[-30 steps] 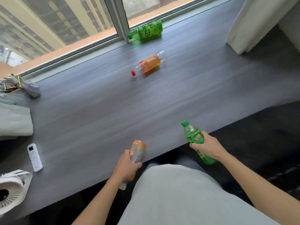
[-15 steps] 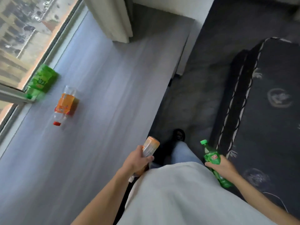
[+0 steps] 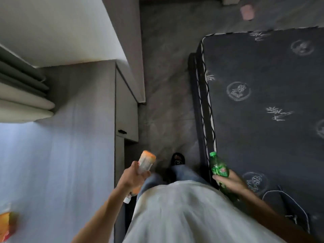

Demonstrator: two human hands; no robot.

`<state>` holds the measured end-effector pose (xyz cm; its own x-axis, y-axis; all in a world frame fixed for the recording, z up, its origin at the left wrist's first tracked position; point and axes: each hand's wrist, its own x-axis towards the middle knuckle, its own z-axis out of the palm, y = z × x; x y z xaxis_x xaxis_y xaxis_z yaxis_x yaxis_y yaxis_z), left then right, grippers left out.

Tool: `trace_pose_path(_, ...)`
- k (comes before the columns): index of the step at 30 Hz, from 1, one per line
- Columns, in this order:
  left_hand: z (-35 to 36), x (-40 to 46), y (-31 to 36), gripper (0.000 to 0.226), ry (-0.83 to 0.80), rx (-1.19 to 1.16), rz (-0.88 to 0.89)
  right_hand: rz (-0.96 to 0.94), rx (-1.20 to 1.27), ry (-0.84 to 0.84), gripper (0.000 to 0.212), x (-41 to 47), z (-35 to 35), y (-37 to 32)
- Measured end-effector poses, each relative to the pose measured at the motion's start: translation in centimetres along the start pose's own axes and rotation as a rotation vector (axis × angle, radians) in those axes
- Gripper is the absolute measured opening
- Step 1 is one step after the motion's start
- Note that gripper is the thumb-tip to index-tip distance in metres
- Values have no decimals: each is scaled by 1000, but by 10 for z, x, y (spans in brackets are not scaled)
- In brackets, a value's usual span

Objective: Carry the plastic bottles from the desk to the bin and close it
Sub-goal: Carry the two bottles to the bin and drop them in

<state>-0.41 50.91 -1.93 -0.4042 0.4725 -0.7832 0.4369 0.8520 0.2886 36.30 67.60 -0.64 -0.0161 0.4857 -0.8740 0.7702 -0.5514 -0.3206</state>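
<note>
Left hand (image 3: 133, 177) closed around an orange-tinted bottle (image 3: 144, 164), held upside down, base pointing up and far, white cap end poking out below the wrist near the shirt; bottle sits just past the right edge of the tabletop (image 3: 57, 155), over the gap between it and the legs. Right hand (image 3: 228, 179) closed around a green bottle (image 3: 219, 170), green cap up, red and white label showing, lower part of it hidden behind the fingers and forearm; it hangs just beside the near left corner of the bed (image 3: 263, 102). Bed is dark with pale printed circles and leaf marks, taking the whole right side. Grey floor (image 3: 166, 85) runs as a strip between tabletop unit and bed, one dark shoe (image 3: 178, 159) visible on it, near the green bottle. Another orange bottle (image 3: 7, 223) lies on the tabletop at the near left edge of frame, blurred and cut off. Folded curtain (image 3: 22, 95) at far left on the tabletop. Light grey shirt (image 3: 184, 213) fills near centre. Small pinkish thing (image 3: 247, 12) on the floor at far right, too blurred to identify. Bin not in view
</note>
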Motion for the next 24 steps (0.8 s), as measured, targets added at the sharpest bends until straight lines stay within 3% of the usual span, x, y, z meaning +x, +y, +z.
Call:
trace_pose_path(6, -26, 36, 19, 54, -8, 38, -94, -131, -35, 56, 20, 61, -45, -114)
trace_pose_path(14, -94, 112, 64, 64, -34, 12, -205, -186, -83, 91, 27, 149, -89, -268)
trace_pose_path(20, -170, 198, 159, 77, -61, -53, -179, -72, -22, 104, 33, 182, -119, -320)
trace_pose_path(24, -224, 253, 250, 62, -47, -128, -94, -33, -19, 124, 42, 193, -143, -338)
